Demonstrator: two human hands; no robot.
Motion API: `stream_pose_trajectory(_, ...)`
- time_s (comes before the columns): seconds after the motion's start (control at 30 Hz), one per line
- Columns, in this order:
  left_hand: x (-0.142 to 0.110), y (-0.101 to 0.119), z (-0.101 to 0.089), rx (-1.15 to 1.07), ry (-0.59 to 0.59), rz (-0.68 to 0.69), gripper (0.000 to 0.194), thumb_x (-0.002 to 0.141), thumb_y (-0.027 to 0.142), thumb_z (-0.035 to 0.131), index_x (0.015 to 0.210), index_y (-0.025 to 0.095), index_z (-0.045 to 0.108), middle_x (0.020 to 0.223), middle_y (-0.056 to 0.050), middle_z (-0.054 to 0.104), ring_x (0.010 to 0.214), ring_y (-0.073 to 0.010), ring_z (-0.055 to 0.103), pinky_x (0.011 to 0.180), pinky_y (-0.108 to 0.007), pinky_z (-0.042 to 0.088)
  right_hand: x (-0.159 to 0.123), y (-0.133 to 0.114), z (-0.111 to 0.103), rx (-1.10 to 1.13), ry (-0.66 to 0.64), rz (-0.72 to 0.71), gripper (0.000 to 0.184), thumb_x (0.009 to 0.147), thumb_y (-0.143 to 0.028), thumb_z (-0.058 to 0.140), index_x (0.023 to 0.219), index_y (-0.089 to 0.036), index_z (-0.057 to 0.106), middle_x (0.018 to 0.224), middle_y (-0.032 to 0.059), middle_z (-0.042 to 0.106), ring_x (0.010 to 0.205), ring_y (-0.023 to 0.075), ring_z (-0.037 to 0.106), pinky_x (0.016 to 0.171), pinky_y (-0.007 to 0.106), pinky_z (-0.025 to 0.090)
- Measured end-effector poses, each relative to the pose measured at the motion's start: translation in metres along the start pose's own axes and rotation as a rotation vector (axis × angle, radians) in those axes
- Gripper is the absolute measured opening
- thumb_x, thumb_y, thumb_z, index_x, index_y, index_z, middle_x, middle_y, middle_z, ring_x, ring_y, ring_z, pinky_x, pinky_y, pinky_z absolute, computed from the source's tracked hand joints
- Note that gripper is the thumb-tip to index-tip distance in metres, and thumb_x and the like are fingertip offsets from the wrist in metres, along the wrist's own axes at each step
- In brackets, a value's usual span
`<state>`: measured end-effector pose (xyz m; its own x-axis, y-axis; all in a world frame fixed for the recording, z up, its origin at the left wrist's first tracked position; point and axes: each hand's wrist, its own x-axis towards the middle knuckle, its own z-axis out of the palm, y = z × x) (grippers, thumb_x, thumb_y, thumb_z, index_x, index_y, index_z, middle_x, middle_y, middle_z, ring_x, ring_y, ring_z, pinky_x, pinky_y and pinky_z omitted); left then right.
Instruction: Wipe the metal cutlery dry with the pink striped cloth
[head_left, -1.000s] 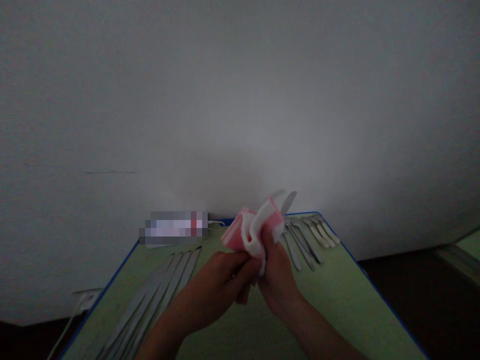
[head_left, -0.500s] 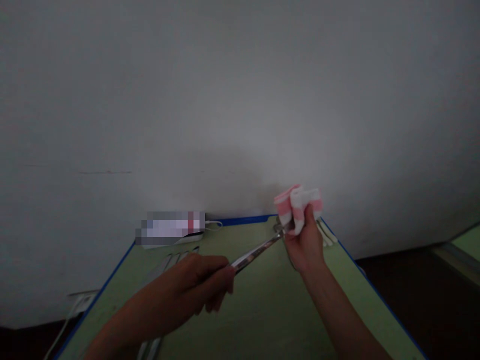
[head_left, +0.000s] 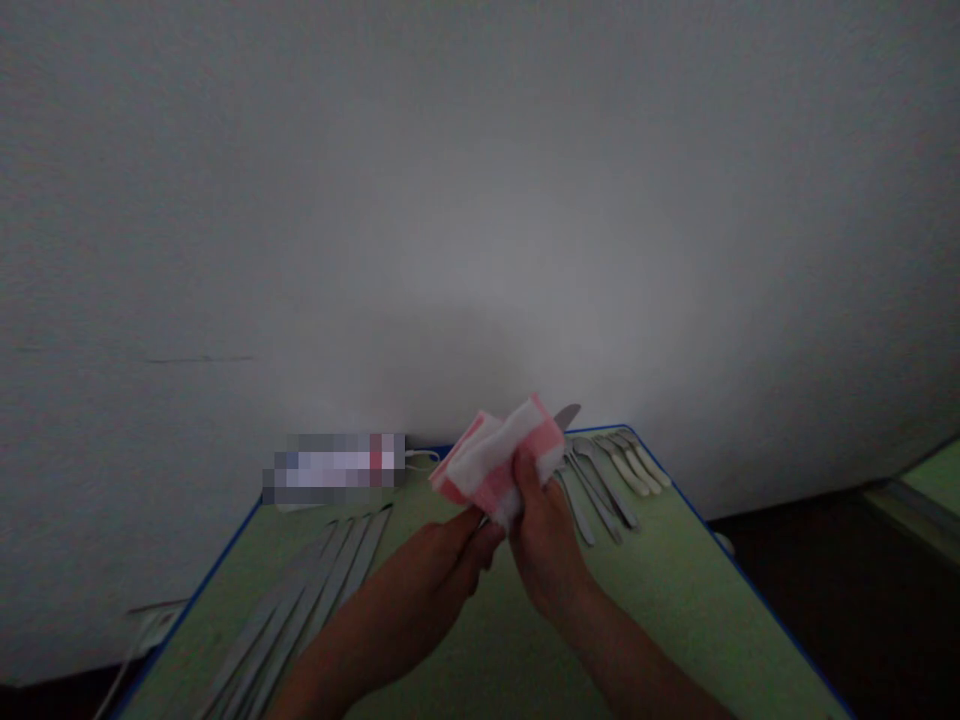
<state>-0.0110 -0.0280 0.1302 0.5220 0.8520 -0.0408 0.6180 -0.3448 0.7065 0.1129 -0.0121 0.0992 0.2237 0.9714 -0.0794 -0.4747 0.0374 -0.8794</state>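
My left hand (head_left: 442, 560) is closed around the handle end of a table knife (head_left: 568, 415). The blade's rounded tip sticks out past a pink and white cloth (head_left: 495, 455), which hides the middle of the knife. My right hand (head_left: 544, 535) is closed on the cloth, its thumb lying on top and the fabric folded over the blade. Both hands are close together above the green table (head_left: 480, 640).
Metal cutlery (head_left: 596, 490) and several pieces with cream handles (head_left: 637, 465) lie at the far right. Long metal utensils (head_left: 330, 570) lie in a row on the left. Behind them sits a blurred-out object (head_left: 337, 470) with a white cable (head_left: 422, 458). A wall (head_left: 480, 200) borders the table.
My right hand and the cloth have moved left and down along the knife, toward my left hand. The blade tip now shows beyond the cloth, and the cutlery on the right is uncovered.
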Motion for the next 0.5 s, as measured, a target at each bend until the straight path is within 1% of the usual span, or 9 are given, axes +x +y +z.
stream_pose_trajectory(0.1,-0.006,0.003,-0.009,0.051,-0.043,-0.024,0.036,0.093,0.047,0.03,0.083,0.02,0.053,0.069,0.002,0.057,0.062,-0.0138,0.051,0.06,-0.026,0.037,0.016,-0.014,-0.007,0.131,-0.001,-0.064,0.038,0.076,-0.053,0.057,0.084,-0.017,0.063,0.065,-0.0018,0.061,0.056,0.0114,0.051,0.05,0.023,0.037)
stream_pose_trajectory(0.13,-0.009,0.004,-0.012,0.061,-0.064,-0.034,0.037,0.093,0.048,0.031,0.083,0.021,0.053,0.068,0.002,0.056,0.061,-0.0137,0.05,0.059,-0.025,0.037,0.021,-0.02,-0.01,0.177,0.032,-0.085,0.037,0.075,-0.053,0.058,0.083,-0.017,0.063,0.065,-0.002,0.062,0.056,0.0114,0.051,0.05,0.023,0.038)
stream_pose_trajectory(0.17,-0.013,0.005,-0.015,0.07,-0.087,-0.043,0.037,0.092,0.05,0.031,0.082,0.021,0.053,0.067,0.002,0.056,0.061,-0.0137,0.051,0.058,-0.025,0.036,0.027,-0.025,-0.014,0.212,0.048,-0.108,0.036,0.074,-0.051,0.06,0.085,-0.017,0.063,0.069,-0.0011,0.064,0.06,0.0119,0.054,0.054,0.023,0.04)
stream_pose_trajectory(0.23,-0.02,0.006,-0.02,0.086,-0.108,-0.043,0.036,0.09,0.052,0.035,0.086,0.022,0.055,0.071,0.002,0.058,0.065,-0.0145,0.052,0.06,-0.025,0.037,0.036,-0.034,-0.022,0.304,0.07,-0.172,0.032,0.074,-0.045,0.062,0.09,-0.018,0.063,0.081,0.0005,0.067,0.071,0.0128,0.059,0.064,0.025,0.045)
stream_pose_trajectory(0.3,-0.025,0.006,-0.021,0.095,-0.097,-0.037,0.035,0.089,0.053,0.038,0.086,0.023,0.056,0.075,0.001,0.06,0.068,-0.0153,0.054,0.062,-0.026,0.038,0.041,-0.039,-0.028,0.346,0.104,-0.199,0.029,0.074,-0.042,0.062,0.092,-0.02,0.063,0.084,-0.0005,0.067,0.071,0.0122,0.059,0.066,0.025,0.046)
stream_pose_trajectory(0.4,-0.025,0.004,-0.017,0.103,-0.054,-0.039,0.038,0.091,0.052,0.033,0.081,0.023,0.056,0.073,0.001,0.059,0.069,-0.0158,0.054,0.063,-0.026,0.039,0.04,-0.038,-0.029,0.323,0.174,-0.234,0.031,0.075,-0.046,0.06,0.09,-0.019,0.062,0.082,-0.0003,0.066,0.066,0.0119,0.057,0.06,0.025,0.045)
stream_pose_trajectory(0.5,-0.019,0.004,-0.009,0.105,-0.011,-0.022,0.04,0.093,0.049,0.03,0.082,0.023,0.057,0.073,0.0,0.059,0.072,-0.0165,0.054,0.068,-0.028,0.04,0.028,-0.027,-0.021,0.185,0.187,-0.226,0.038,0.076,-0.054,0.055,0.086,-0.017,0.063,0.073,0.0006,0.064,0.061,0.012,0.054,0.056,0.024,0.042)
